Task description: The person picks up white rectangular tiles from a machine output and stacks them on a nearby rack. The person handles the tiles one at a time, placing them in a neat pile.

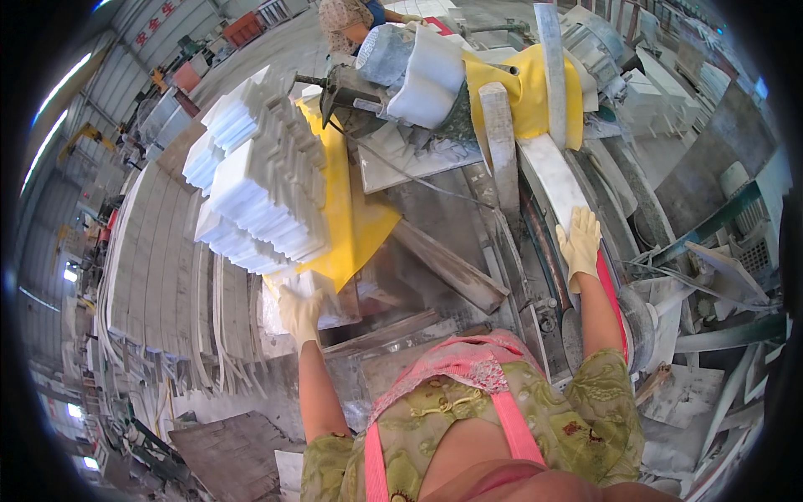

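Note:
My left hand (300,311), in a cream glove, is at the near end of the stacked pale stone tiles. Its thumb and fingers close around a short white tile pile (314,283) there; the fingertips are partly hidden. Just beyond rises a tall, stepped stack of white tiles (255,192) on a yellow sheet (341,213). My right hand (579,243), gloved alike, lies flat with its fingers stretched out on the near end of a long white stone strip (552,177). That strip runs away from me along the machine bed, under a hanging yellow cloth (535,92).
A machine head with a motor (410,71) stands ahead, beside an upright stone bar (499,142). A wooden beam (452,266) slants across the middle. Long grey strips (150,259) are stacked at left. Broken slabs (682,397) lie at right. Another person (347,25) works at the far side.

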The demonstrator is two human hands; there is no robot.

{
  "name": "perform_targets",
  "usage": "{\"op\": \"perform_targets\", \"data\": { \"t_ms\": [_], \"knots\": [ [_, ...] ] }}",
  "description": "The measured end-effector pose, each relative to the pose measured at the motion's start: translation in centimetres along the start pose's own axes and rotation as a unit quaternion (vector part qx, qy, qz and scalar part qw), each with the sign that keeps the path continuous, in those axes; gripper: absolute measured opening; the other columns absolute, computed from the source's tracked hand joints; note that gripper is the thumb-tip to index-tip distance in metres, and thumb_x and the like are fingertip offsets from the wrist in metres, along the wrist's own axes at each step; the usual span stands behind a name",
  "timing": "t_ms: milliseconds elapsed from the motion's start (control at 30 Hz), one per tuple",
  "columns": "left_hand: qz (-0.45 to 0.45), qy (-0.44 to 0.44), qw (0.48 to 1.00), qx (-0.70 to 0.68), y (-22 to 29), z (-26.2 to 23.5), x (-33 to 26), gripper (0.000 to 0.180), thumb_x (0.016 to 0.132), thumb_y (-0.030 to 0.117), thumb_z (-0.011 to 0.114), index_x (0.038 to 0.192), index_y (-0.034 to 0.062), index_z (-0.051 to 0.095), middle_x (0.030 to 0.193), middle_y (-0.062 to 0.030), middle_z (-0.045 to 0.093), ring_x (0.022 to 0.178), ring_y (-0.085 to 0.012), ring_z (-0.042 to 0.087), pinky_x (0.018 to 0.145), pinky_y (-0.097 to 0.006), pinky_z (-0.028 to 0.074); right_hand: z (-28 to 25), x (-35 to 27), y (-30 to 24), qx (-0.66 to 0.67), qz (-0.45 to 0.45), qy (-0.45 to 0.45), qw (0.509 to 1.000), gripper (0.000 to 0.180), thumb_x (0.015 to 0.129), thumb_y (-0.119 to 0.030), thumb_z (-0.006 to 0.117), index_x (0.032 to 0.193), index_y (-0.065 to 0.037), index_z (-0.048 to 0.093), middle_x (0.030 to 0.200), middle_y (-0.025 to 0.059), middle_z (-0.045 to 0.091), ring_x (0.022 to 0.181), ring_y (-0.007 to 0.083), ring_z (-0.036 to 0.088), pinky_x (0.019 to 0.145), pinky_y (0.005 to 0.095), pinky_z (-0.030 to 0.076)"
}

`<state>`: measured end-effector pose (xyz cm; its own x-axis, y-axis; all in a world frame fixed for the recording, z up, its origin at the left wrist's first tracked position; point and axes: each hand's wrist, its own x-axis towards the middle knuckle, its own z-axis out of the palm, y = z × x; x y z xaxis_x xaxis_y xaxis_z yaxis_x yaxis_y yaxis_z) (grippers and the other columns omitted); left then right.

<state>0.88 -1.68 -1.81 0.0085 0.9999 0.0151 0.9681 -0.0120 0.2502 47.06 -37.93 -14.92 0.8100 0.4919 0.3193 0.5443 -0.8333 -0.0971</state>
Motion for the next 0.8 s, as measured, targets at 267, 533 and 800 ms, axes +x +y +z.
{"op": "perform_targets", "data": {
  "t_ms": [267, 533, 800],
  "knots": [
    [0.005, 0.009, 1.0, -0.001, -0.4, 0.6, 0.4, 0.091, 0.064, 0.042, 0.084, 0.136, -0.0024, 0.05, 0.121, -0.0292, 0.065, 0.111, -0.0433, 0.065, 0.095, -0.048, 0.053, -1.3, 0.5, -1.9, -0.004, 0.07, -0.077, 0.995, 0.075, 0.097, -0.043, 0.055, 0.15, 0.007, 0.037, 0.157, 0.0299, 0.034, 0.148, 0.0426, 0.027, 0.125, 0.0476, 0.016],
    [0.003, -0.003, 1.0, 0.003, -0.4, 0.4, 0.3, 0.095, 0.065, 0.044, 0.085, 0.14, -0.0014, 0.048, 0.123, -0.0276, 0.065, 0.111, -0.0421, 0.065, 0.094, -0.048, 0.053, -1.9, 0.1, -1.8, 0.001, 0.071, -0.075, 0.995, 0.073, 0.1, -0.045, 0.051, 0.148, 0.008, 0.038, 0.155, 0.0313, 0.037, 0.147, 0.0431, 0.03, 0.124, 0.0478, 0.018],
    [0.004, 0.002, 1.0, 0.011, 0.0, 0.0, 0.1, 0.095, 0.064, 0.043, 0.085, 0.139, -0.002, 0.047, 0.122, -0.0282, 0.065, 0.11, -0.0426, 0.066, 0.093, -0.048, 0.054, -2.1, 0.1, -1.5, -0.021, 0.073, -0.095, 0.993, 0.073, 0.101, -0.046, 0.047, 0.149, 0.007, 0.037, 0.156, 0.0297, 0.036, 0.147, 0.0422, 0.03, 0.124, 0.0471, 0.018]
  ]
}}
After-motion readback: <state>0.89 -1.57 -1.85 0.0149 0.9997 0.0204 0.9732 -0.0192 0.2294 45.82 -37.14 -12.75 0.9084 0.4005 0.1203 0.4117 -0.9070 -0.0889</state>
